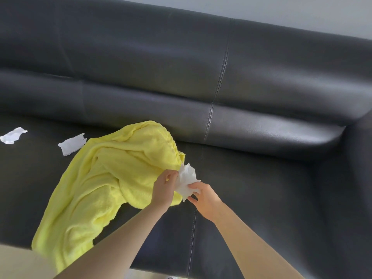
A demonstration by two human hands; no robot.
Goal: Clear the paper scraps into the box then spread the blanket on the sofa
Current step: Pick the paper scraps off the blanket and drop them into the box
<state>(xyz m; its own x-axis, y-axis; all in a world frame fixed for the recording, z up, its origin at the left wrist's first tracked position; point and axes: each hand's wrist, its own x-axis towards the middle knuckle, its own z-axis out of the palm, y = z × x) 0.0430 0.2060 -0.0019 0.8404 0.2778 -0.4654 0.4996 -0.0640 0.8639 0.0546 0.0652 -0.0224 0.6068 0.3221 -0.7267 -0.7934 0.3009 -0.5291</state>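
Observation:
A crumpled yellow blanket (104, 182) lies bunched on the seat of the black leather sofa (261, 188), its lower end hanging over the front edge. At the blanket's right edge both my hands hold one white paper scrap (186, 180). My left hand (164, 189) pinches its left side and my right hand (203, 195) pinches its lower right part. Two more white paper scraps lie on the seat to the left: one (72, 143) touching the blanket's upper left edge, one (13, 135) near the left border. No box is in view.
The sofa backrest (181, 77) runs across the upper view and an armrest (354, 158) rises at the right. A light floor (18, 262) shows at the bottom left below the seat's front edge.

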